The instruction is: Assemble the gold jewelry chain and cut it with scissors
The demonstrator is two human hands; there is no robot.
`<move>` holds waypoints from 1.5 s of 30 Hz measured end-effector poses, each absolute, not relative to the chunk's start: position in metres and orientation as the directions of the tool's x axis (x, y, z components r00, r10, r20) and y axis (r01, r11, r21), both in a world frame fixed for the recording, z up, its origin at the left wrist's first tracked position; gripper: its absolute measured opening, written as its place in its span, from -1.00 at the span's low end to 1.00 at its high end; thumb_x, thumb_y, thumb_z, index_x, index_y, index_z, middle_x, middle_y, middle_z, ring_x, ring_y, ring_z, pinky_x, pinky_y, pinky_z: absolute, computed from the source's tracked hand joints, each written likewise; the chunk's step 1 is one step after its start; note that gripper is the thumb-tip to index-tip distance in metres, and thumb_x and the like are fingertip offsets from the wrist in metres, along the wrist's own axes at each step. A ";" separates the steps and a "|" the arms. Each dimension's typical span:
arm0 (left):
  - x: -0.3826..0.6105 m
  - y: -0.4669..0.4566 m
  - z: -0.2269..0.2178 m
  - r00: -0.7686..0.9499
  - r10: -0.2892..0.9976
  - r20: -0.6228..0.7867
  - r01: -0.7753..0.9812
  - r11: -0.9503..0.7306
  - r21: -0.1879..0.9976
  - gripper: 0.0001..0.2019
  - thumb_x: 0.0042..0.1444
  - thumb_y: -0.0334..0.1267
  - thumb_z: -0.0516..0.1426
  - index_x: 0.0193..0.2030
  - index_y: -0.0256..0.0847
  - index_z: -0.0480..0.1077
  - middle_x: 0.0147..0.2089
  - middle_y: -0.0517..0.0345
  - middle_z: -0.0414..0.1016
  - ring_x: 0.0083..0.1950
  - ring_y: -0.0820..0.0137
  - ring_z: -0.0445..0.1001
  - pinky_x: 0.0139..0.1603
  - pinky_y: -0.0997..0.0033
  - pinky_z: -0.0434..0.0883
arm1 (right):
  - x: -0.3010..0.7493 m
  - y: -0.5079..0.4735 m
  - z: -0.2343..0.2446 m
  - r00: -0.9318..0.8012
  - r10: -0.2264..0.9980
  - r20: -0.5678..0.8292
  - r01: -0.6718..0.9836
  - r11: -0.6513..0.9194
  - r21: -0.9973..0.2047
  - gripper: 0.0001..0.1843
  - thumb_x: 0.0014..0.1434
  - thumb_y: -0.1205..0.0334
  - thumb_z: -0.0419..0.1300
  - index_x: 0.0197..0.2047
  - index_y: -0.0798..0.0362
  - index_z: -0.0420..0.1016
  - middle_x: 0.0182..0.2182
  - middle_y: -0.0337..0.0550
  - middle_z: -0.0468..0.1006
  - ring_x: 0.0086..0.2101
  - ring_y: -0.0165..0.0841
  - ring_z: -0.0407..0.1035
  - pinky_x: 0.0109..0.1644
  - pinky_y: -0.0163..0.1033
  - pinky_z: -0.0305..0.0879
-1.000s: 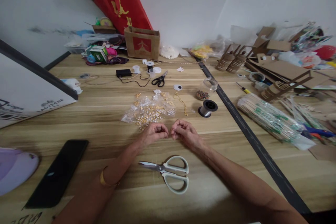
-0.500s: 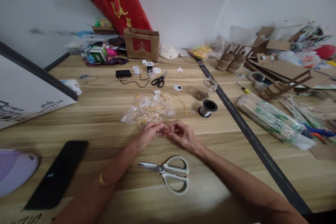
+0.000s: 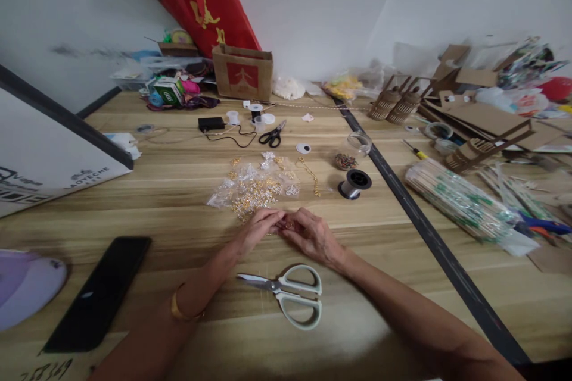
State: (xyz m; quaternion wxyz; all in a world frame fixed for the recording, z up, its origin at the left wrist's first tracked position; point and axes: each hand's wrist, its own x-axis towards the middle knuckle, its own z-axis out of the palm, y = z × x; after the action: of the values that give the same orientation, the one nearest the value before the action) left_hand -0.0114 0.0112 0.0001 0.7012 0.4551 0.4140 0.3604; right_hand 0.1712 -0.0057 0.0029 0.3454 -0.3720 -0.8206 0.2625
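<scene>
My left hand (image 3: 261, 229) and my right hand (image 3: 313, 235) meet at the middle of the table, fingertips together. Both are closed in a pinch around something tiny, partly hidden by the fingers; a small reddish-gold glint shows there. A thin bit of gold chain peeks out beneath the fingers. Just beyond my left hand lies a heap of gold and silver charms (image 3: 254, 193) with clear plastic bags. A gold chain (image 3: 309, 175) rests farther off, left of a wire spool (image 3: 354, 183). Pale-handled scissors (image 3: 286, 292) lie slightly open between my forearms.
A black phone (image 3: 100, 294) lies at the left near a white box (image 3: 53, 155). Behind the heap are black scissors (image 3: 272, 134) and a jar of beads (image 3: 353, 152). On the right are bagged sticks (image 3: 460, 199) and cardboard (image 3: 487, 119). A paper bag (image 3: 243, 74) stands at the back.
The fingers of both hands have shifted slightly; my right hand's fingers have turned and sit closer against my left fingertips. The things on the table lie as before.
</scene>
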 end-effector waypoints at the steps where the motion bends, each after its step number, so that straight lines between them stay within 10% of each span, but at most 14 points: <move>1: -0.011 0.011 0.000 0.396 0.883 -0.253 -0.125 0.325 0.937 -0.58 -0.03 0.03 0.25 -0.24 -0.34 0.52 -0.26 0.01 0.57 -0.20 0.32 0.49 -0.07 0.27 0.41 | 0.171 -0.006 0.003 -0.486 0.793 0.367 0.436 0.584 -0.685 -0.86 0.23 0.24 0.15 -0.14 0.07 0.40 -0.37 -0.15 0.41 -0.38 -0.36 0.33 -0.30 -0.30 0.25; 11: -0.010 0.012 -0.001 0.485 0.852 -0.198 -0.150 0.305 0.941 -0.61 0.03 0.02 0.20 -0.19 -0.30 0.53 -0.22 0.01 0.56 -0.18 0.32 0.49 -0.14 0.32 0.44 | 0.169 -0.007 0.008 -0.443 0.822 0.358 0.406 0.540 -0.737 -0.86 0.26 0.30 0.05 -0.32 0.06 0.39 -0.39 -0.15 0.40 -0.40 -0.39 0.30 -0.28 -0.30 0.24; 21: -0.011 0.014 0.004 0.477 0.871 -0.113 0.066 0.092 0.994 -0.74 0.02 -0.16 0.21 -0.24 -0.33 0.50 -0.37 0.11 0.53 -0.34 0.45 0.44 -0.26 0.47 0.38 | 0.169 -0.002 0.005 -0.301 0.948 0.105 0.198 0.170 -0.965 -0.76 0.18 0.09 0.15 -0.38 0.10 0.37 -0.54 -0.29 0.32 -0.49 -0.46 0.21 -0.43 -0.37 0.16; 45: -0.010 0.012 0.010 0.380 0.925 0.003 0.143 -0.061 0.988 -0.82 0.07 -0.20 0.17 -0.40 -0.30 0.41 -0.49 0.15 0.47 -0.43 0.45 0.44 -0.35 0.47 0.37 | 0.171 0.003 -0.003 -0.352 0.936 0.009 0.233 0.097 -0.968 -0.75 0.13 0.08 0.18 -0.39 0.11 0.38 -0.60 -0.36 0.20 -0.55 -0.50 0.09 -0.49 -0.38 0.03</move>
State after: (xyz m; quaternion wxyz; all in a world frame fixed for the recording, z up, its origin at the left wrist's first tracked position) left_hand -0.0099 0.0116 0.0097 0.5392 0.6317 0.4225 0.3627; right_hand 0.1708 0.0029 -0.0031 0.3509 -0.4479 -0.6523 0.5007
